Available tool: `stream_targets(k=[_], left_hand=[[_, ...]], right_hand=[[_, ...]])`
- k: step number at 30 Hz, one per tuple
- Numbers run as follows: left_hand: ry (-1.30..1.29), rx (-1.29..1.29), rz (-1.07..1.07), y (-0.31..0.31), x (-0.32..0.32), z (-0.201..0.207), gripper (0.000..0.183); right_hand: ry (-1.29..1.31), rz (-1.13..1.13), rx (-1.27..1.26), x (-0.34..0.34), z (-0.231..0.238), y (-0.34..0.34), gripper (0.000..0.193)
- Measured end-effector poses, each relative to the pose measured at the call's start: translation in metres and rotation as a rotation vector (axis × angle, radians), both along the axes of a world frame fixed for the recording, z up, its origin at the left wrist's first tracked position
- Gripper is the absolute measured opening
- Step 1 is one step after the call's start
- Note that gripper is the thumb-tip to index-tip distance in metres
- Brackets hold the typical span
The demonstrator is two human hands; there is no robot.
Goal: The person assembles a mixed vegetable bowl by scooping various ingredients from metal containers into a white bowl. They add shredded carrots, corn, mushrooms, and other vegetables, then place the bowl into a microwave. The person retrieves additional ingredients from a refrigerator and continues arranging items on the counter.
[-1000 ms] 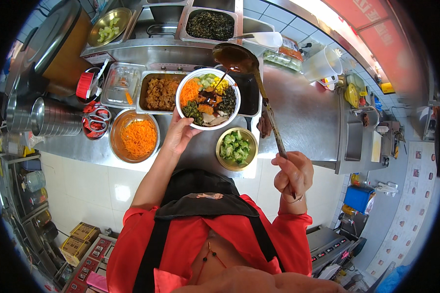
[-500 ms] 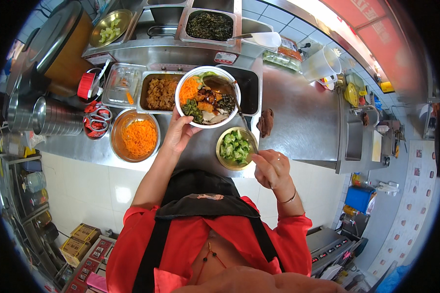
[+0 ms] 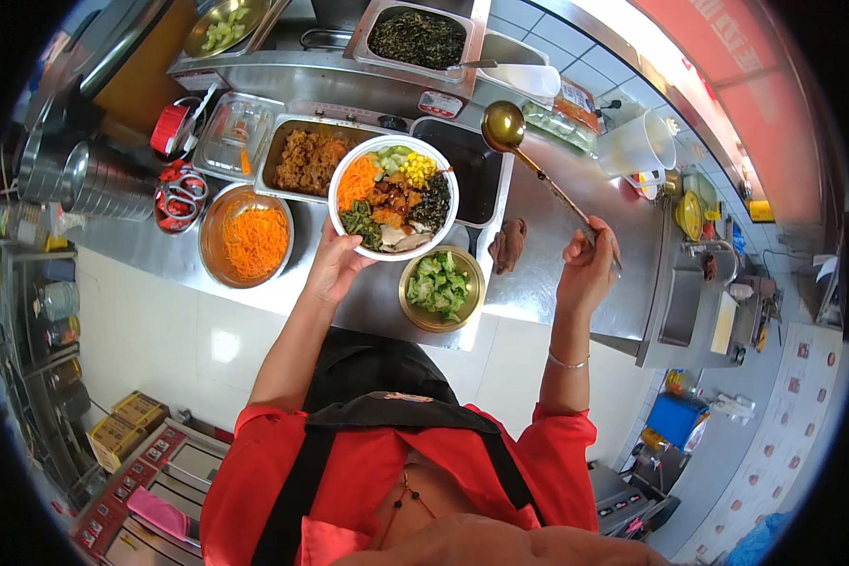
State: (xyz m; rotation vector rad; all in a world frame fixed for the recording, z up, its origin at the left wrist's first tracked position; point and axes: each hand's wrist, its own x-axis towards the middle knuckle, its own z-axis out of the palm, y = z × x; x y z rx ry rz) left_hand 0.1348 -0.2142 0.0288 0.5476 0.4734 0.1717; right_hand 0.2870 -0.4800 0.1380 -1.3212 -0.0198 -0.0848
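My left hand (image 3: 337, 259) grips the rim of a white round bowl (image 3: 338, 212), held level over the counter. In the bowl lie shredded carrot (image 3: 357, 183), corn (image 3: 418, 170), cucumber pieces, dark flaky seaweed, chopped greens, pale slices and a brown sauced topping in the middle. Out to the right, my right hand (image 3: 588, 257) is closed around the long handle of a ladle (image 3: 504, 126). The ladle's brown-stained head hangs beyond the dark steel pan (image 3: 481, 174). Just below the bowl stands a gold bowl of broccoli-like greens (image 3: 438, 287).
A steel bowl of shredded carrot (image 3: 254, 242) stands at left, near scissors (image 3: 181, 195) and stacked steel bowls (image 3: 108, 179). Behind the held bowl is a pan of brown minced food (image 3: 307, 162). A brown cloth (image 3: 507, 247) lies on the steel counter (image 3: 575, 274).
The ladle has moved from over the bowl up and out to the right, with my right hand. The bowl stays in my left hand, and its corn is now uncovered.
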Motion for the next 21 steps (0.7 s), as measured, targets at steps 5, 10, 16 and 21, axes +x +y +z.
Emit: stream_targets(k=[5, 10, 16, 21], left_hand=[[0.034, 0.047, 0.072, -0.015, -0.033, 0.002, 0.077], [0.077, 0.070, 0.133, -0.037, -0.083, 0.021, 0.080], [0.098, 0.036, 0.181, -0.088, -0.152, 0.024, 0.079], [0.148, 0.024, 0.172, -0.147, -0.196, 0.015, 0.078]], right_hand=[[-0.026, 0.234, -0.422, 0.020, -0.051, -0.002, 0.022], [-0.153, 0.393, -0.682, 0.020, -0.088, 0.016, 0.019], [0.053, 0.468, -0.596, 0.029, -0.140, 0.018, 0.027], [0.332, 0.526, -0.347, -0.023, -0.162, -0.045, 0.034]])
